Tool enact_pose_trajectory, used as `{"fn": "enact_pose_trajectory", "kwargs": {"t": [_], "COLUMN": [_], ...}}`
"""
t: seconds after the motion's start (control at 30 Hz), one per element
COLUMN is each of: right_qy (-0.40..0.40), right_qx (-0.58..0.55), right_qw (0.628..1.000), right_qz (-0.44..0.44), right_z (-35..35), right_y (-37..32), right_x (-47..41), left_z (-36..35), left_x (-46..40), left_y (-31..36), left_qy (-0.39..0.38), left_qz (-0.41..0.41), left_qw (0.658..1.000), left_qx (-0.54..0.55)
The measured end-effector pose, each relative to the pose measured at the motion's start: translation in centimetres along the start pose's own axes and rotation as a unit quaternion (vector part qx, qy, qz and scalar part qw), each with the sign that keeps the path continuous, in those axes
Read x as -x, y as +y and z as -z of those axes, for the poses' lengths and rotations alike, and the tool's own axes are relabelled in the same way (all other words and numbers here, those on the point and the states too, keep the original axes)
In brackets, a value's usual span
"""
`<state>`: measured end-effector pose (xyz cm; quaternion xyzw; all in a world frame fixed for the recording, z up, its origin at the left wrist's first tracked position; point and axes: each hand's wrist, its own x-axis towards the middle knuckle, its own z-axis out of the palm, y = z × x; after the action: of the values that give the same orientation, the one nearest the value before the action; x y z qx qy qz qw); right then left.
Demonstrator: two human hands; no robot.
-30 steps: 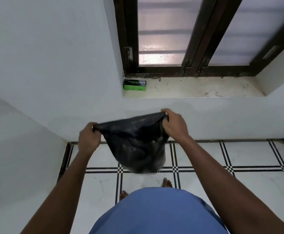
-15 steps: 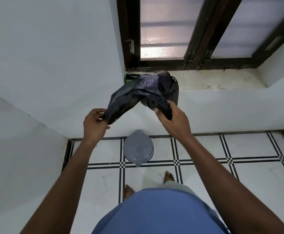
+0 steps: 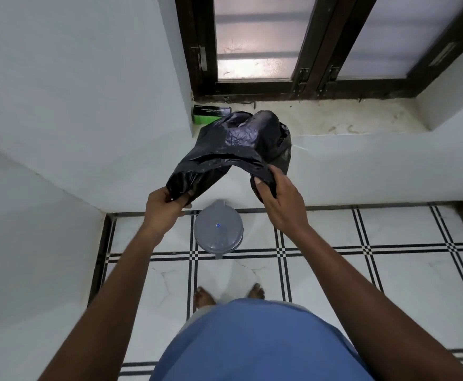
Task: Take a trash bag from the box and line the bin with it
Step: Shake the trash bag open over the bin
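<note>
Bag [image 3: 233,149] – thin black film, light, limp, slippery – billows in the air above the lidded bin [image 3: 218,229]. Left hand [image 3: 163,207] and right hand [image 3: 281,204] each keep a pinch grip on the bag's edge; best hold is the mouth rim, 2 opposite points. Box [image 3: 211,114] sits on the sill.

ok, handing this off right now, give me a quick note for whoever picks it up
Left hand and right hand each grip an edge of the black trash bag, held up in the air with its body billowed upward.
Box sits at the left end of the window sill.
Grey bin stands on the floor below, lid closed.
Done: bag out of the box, mouth partly spread.
Left: open the lid, lower the bag in, fold its edge over the rim.
</note>
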<state>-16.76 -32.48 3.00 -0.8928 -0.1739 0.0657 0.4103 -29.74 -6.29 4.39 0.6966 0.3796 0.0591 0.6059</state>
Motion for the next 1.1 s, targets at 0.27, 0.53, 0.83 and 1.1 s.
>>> {"fn": "enact_pose_trajectory", "kwargs": {"t": [0.27, 0.53, 0.83, 1.1], "right_qy": [-0.034, -0.034, 0.086, -0.073], "right_qx": [0.000, 0.025, 0.094, 0.076], "right_qw": [0.999, 0.999, 0.992, 0.992], "right_qz": [0.006, -0.012, -0.008, -0.070], "right_z": [0.6, 0.6, 0.7, -0.4], "right_y": [3.1, 5.0, 6.8, 7.5], "right_x": [0.5, 1.0, 0.1, -0.4], "left_z": [-2.8, -3.9, -5.8, -4.9], "left_x": [2.2, 1.7, 0.2, -1.3], "left_y": [-2.3, -2.6, -1.7, -2.5], "left_qy": [0.014, 0.002, -0.098, -0.111], "left_qz": [0.021, 0.043, 0.124, 0.193], "left_qw": [0.999, 0.996, 0.983, 0.905], "left_qx": [-0.036, -0.075, 0.091, 0.361]}}
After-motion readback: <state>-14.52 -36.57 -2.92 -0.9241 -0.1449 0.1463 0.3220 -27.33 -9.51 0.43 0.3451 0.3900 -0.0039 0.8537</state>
